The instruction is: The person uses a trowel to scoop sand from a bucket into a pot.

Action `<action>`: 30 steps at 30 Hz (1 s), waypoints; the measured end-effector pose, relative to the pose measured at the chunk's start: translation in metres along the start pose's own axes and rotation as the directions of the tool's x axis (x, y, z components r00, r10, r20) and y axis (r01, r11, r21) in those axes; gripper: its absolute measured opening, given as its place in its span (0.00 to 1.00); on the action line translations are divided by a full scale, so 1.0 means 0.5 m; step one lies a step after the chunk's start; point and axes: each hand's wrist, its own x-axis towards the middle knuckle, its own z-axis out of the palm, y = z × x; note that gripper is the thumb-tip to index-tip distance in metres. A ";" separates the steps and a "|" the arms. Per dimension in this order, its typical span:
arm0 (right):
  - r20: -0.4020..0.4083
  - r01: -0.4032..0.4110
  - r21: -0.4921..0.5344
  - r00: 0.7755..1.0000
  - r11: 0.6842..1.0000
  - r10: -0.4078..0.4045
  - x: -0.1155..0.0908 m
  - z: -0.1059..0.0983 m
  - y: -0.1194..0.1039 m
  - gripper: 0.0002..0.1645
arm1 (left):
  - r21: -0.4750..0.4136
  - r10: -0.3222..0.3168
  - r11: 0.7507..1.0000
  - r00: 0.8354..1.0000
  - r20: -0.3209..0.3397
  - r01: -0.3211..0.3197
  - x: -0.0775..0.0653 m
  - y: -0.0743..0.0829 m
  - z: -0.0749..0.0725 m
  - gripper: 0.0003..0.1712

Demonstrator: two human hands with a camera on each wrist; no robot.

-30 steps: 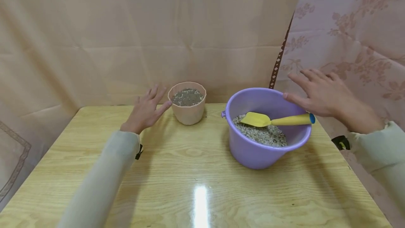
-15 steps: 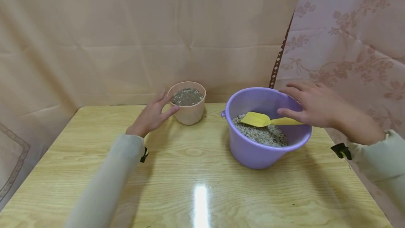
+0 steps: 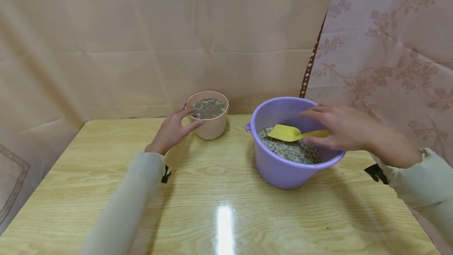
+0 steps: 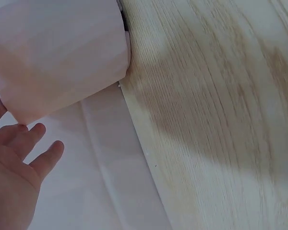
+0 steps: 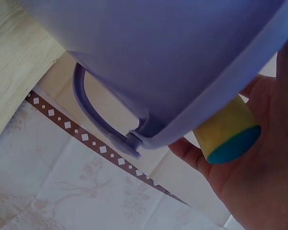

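My left hand (image 3: 171, 130) is at the left side of a pale pink flower pot (image 3: 212, 129) holding grey-brown, gritty soil (image 3: 209, 108). Its fingers lie at the rim and the thumb is against the front wall. The left wrist view has the pot's side (image 4: 62, 57) with fingertips at its rim. My right hand (image 3: 345, 129) hovers over the right rim of a purple bucket (image 3: 283, 172), about the handle of a yellow scoop (image 3: 284, 133); its fingers are extended above the handle, the thumb below. The blue-capped handle end (image 5: 234, 144) shows near the palm.
Pale gravel (image 3: 291, 150) fills the bottom of the bucket, and the scoop's blade lies on it. The bucket's handle (image 5: 93, 117) hangs at its side. Beneath is a wooden table (image 3: 184, 207), with a beige curtain (image 3: 141, 42) behind and a floral cloth (image 3: 389, 50) at right.
The left hand has moved right, from beside the pot to its rim. The right hand has come down and left from above the bucket's rim to the scoop's handle. Pot, bucket and scoop look unmoved.
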 end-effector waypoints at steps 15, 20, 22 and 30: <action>0.039 0.041 -0.026 0.998 0.999 -0.040 0.000 0.022 0.005 0.31 | -0.146 -0.037 0.989 0.988 -0.147 0.015 0.014 0.003 0.028 0.34; 0.032 0.073 -0.014 0.997 0.997 -0.073 -0.001 0.028 0.008 0.24 | -0.162 -0.056 0.986 0.987 -0.154 0.031 0.017 0.003 0.033 0.34; 0.036 0.082 -0.009 0.996 0.997 -0.082 -0.001 0.029 0.009 0.21 | -0.163 -0.060 0.986 0.986 -0.153 0.035 0.018 0.003 0.035 0.35; 0.032 0.133 0.008 0.991 0.991 -0.134 0.001 0.035 0.011 0.15 | -0.182 -0.051 0.983 0.983 -0.177 0.019 0.016 -0.002 0.041 0.32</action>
